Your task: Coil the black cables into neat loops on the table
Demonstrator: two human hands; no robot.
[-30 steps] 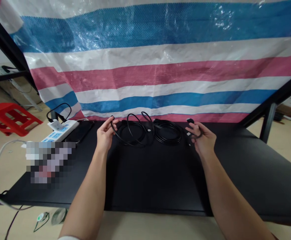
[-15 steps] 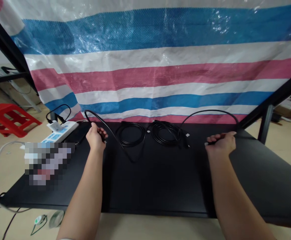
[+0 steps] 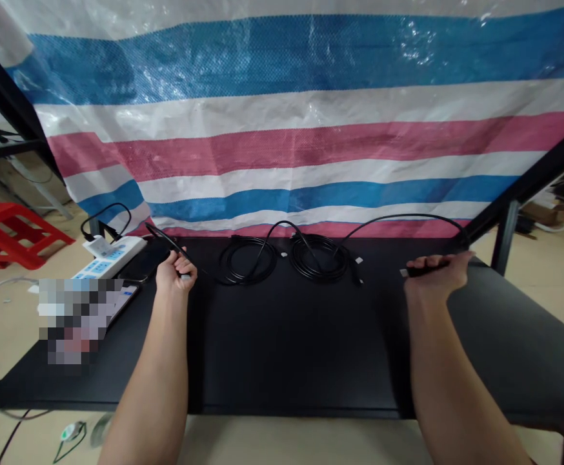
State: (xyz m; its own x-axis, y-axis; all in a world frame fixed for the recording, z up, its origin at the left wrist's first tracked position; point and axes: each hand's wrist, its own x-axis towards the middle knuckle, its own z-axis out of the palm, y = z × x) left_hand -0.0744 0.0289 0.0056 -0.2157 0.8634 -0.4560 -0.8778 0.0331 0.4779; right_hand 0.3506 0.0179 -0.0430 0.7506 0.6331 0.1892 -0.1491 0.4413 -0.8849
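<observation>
My left hand (image 3: 177,271) is closed round one end of a black cable, with a pale connector tip showing at its fingers. Over on the right, my right hand (image 3: 437,272) grips another black cable end, its metal plug sticking out to the left. From that hand the black cable (image 3: 410,215) arches up and back down to the right coil (image 3: 319,258). Beside it lies the left coil (image 3: 248,259) of black cable, with a loose loop rising between the two. Small pale connector ends lie by the coils. Both coils rest on the black table (image 3: 292,349).
A white power strip (image 3: 130,248) with a plugged-in adapter stands at the table's left, near a dark phone (image 3: 141,266) and a blurred item. Behind hangs a striped plastic sheet (image 3: 282,148). A red stool (image 3: 20,232) is on the floor at left.
My left hand has shifted slightly left and turned, and its cable now runs differently, with a raised loop between the coils. My right hand has moved a little right, exposing more of the plug.
</observation>
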